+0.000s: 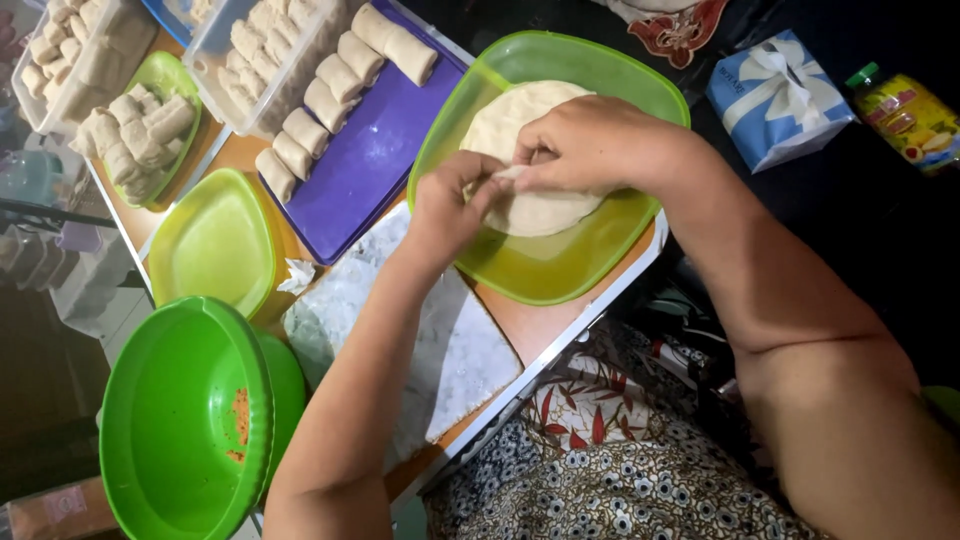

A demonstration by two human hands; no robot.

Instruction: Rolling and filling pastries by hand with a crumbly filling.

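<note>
Together, 2 hands (520, 170) on 1 dough round (520, 120), 1 green tray (620, 250).

Past the far edge of your table, at the upper right, a blue box (778, 97) with a white ribbon bow rests on the dark surface. Just beside it, at the frame's right edge, lies a yellow packet (910, 117) with a green cap and red label.

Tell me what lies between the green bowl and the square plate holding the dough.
In the head view, a floured white marble slab lies between the green bowl and the plate. The left hand's forearm crosses above it.
</note>
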